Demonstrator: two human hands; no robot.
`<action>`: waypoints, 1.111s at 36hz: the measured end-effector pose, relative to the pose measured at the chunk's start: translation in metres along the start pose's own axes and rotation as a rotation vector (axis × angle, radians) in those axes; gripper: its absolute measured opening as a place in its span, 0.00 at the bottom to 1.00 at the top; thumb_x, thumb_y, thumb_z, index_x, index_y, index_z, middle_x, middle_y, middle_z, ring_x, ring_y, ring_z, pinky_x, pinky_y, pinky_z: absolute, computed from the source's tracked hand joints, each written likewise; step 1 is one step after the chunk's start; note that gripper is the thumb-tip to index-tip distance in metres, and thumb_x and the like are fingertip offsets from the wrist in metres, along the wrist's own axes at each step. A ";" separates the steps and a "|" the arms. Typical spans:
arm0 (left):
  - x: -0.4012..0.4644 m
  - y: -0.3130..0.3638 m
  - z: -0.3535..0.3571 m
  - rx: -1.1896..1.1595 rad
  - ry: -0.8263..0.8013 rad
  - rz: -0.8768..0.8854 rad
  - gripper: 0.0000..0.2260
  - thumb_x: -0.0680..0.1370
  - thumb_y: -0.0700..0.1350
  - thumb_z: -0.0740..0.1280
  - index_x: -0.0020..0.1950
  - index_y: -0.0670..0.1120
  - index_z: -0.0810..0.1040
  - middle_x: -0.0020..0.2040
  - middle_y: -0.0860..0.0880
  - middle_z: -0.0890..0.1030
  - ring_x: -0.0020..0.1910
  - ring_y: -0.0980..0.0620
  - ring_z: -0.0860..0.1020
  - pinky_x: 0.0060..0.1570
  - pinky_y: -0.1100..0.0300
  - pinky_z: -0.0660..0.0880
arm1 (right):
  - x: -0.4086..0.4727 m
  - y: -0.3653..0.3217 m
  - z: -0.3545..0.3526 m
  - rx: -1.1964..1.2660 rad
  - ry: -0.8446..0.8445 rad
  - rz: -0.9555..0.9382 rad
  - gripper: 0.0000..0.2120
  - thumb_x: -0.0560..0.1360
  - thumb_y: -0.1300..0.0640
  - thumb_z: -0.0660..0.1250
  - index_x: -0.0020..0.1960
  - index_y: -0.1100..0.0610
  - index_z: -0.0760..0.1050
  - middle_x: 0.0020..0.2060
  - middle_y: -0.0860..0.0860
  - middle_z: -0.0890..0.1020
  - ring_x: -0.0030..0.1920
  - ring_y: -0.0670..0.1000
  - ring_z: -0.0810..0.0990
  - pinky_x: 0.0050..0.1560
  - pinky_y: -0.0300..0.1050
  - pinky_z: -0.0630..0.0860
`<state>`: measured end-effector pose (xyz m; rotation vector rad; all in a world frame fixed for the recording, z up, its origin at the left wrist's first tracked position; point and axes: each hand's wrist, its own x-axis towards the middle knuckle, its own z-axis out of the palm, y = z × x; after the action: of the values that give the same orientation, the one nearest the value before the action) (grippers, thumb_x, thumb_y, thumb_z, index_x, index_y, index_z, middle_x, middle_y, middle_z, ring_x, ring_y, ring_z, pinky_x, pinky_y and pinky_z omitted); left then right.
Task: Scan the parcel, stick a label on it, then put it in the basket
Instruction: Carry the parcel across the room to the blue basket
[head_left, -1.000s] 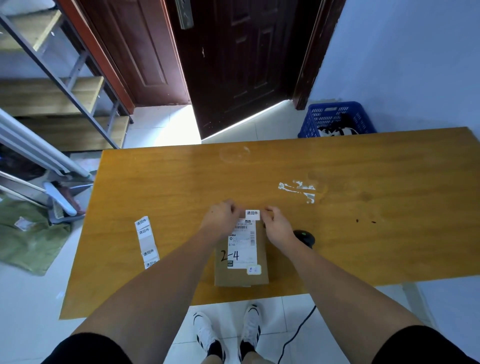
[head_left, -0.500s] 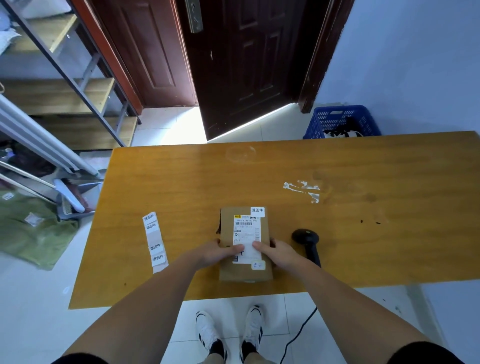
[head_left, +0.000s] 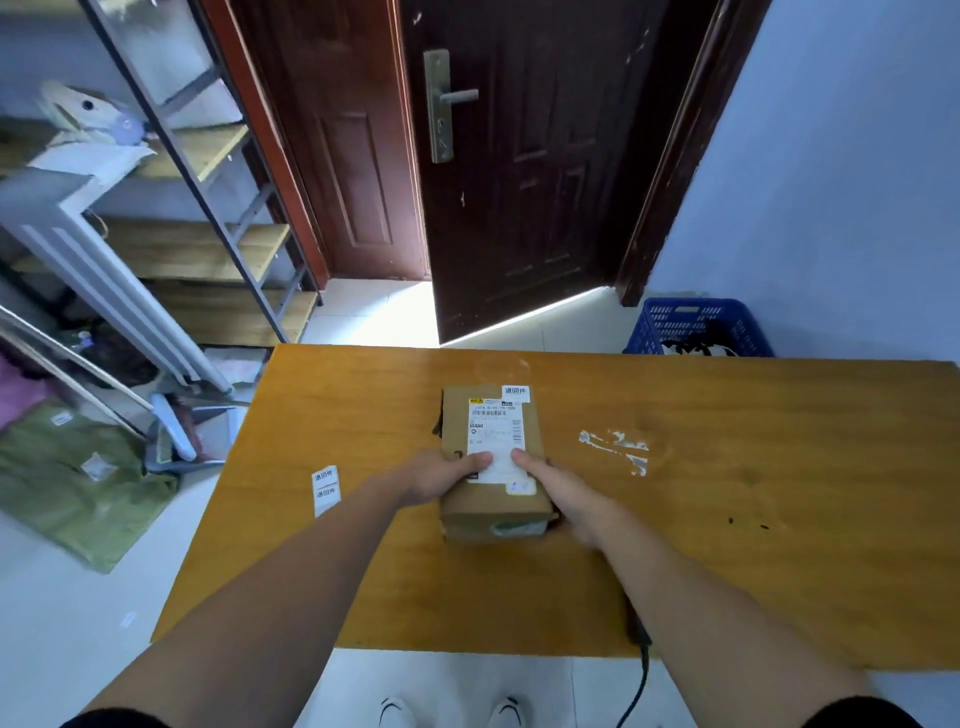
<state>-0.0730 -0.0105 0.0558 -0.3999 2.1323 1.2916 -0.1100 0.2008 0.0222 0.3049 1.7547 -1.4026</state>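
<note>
parcel (head_left: 493, 462) now raised, both hands (head_left: 441, 475) gripping

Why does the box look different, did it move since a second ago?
Yes. Both hands, left and right, now hold the box clear of the table's near edge, farther toward the door and basket, level with the white scuff.
</note>
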 end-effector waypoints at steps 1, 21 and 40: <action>-0.005 0.011 -0.009 -0.017 0.033 0.018 0.22 0.74 0.70 0.64 0.61 0.58 0.77 0.56 0.56 0.81 0.48 0.60 0.78 0.42 0.65 0.73 | -0.003 -0.018 0.000 0.001 -0.013 -0.025 0.29 0.69 0.32 0.72 0.65 0.46 0.78 0.51 0.51 0.89 0.54 0.56 0.87 0.62 0.60 0.81; -0.229 0.058 -0.204 -0.749 0.521 0.145 0.37 0.57 0.68 0.76 0.59 0.49 0.81 0.54 0.42 0.86 0.53 0.42 0.83 0.42 0.53 0.78 | -0.146 -0.271 0.163 -0.253 -0.232 -0.411 0.33 0.63 0.30 0.74 0.61 0.48 0.80 0.56 0.57 0.86 0.57 0.60 0.84 0.55 0.57 0.81; -0.600 -0.216 -0.273 -0.974 1.187 0.021 0.36 0.59 0.70 0.75 0.59 0.49 0.80 0.47 0.42 0.87 0.44 0.43 0.85 0.45 0.49 0.82 | -0.281 -0.219 0.608 -0.619 -0.831 -0.451 0.40 0.60 0.30 0.76 0.66 0.51 0.76 0.55 0.59 0.87 0.59 0.62 0.83 0.65 0.62 0.76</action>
<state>0.4123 -0.3853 0.3806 -1.9259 2.0507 2.4334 0.1985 -0.3289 0.3691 -0.9273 1.4576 -0.9615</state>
